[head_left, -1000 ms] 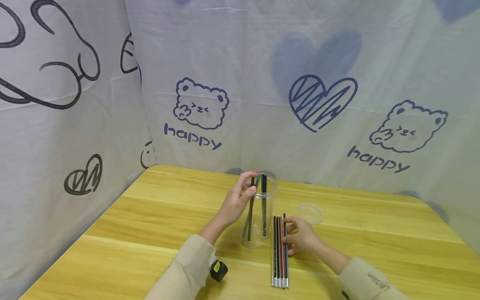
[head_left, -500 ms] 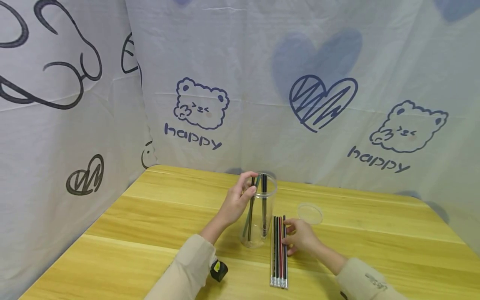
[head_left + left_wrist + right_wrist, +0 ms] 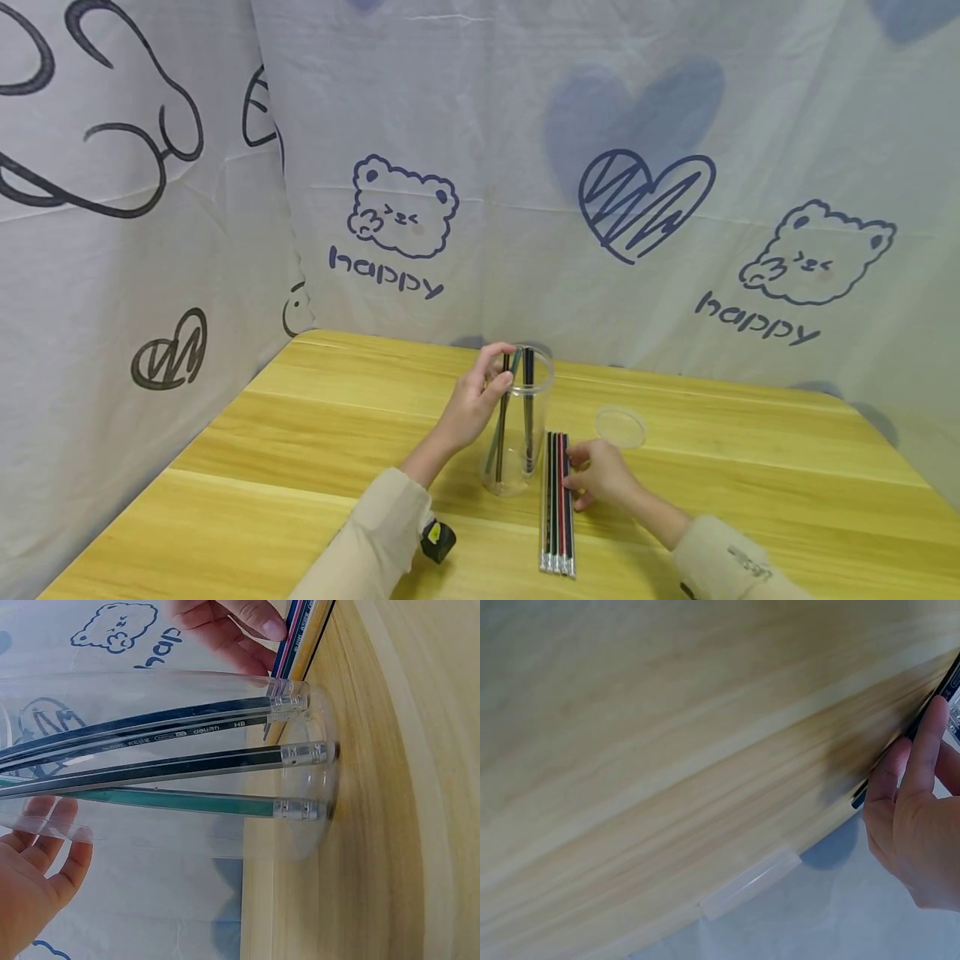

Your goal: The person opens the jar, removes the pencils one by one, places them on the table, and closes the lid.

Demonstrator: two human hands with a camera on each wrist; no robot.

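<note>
My left hand point(image 3: 472, 402) holds a tall clear plastic jar point(image 3: 517, 433) near its rim, thumb outside. Several dark pencils point(image 3: 150, 766) and a green pencil point(image 3: 187, 801) lean in the jar, their silver eraser ferrules at its bottom. Just right of it, a row of pencils point(image 3: 557, 517) lies side by side, ferrules towards me; black and red ones show. My right hand point(image 3: 602, 473) is at the right side of this row. Its bent fingers hold the outermost dark pencil point(image 3: 860, 796), against its neighbours in the head view.
A round clear lid point(image 3: 620, 427) lies flat behind my right hand on the wooden table point(image 3: 750, 475). A black device point(image 3: 437, 540) is strapped at my left cuff. Printed cloth point(image 3: 525, 250) hangs behind the table and on the left side.
My right hand has shifted slightly left and towards me with the outermost pencil, whose far end now lies about level with the row. The left hand and jar have stayed put.
</note>
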